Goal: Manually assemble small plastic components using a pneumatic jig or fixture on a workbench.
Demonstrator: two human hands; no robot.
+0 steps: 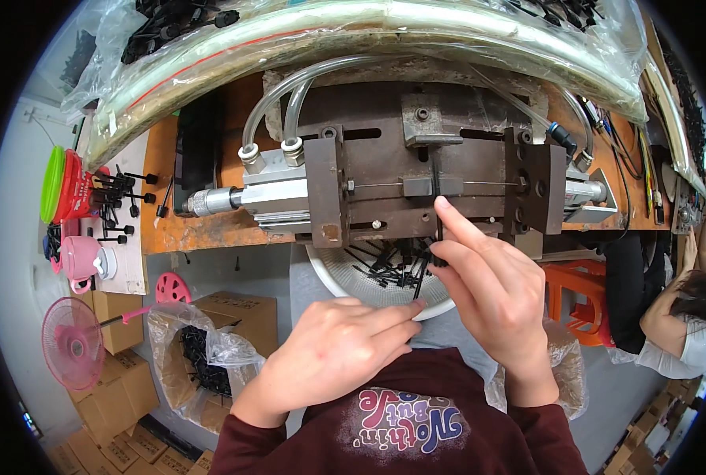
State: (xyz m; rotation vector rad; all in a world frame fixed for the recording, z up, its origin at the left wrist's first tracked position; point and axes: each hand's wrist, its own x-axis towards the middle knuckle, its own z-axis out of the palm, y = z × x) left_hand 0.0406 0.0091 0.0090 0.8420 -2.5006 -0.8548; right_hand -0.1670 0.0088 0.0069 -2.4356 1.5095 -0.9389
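Maroon sweatshirt [480, 400] cloth lies nearest in the head view, on the person's side of the machine [385, 168]. At the machine's near edge, the right hand [499, 289] has thumb and fingers together on a black piece [438, 226], which reaches up to the machine's grey blocks [418, 187]. Further out from the machine, the left hand [345, 340] pinches a black rod [421, 283] over a white basket [321, 273]; loose rods [389, 273] lie inside, just below the machine. Clear hoses [290, 77] arch behind the machine.
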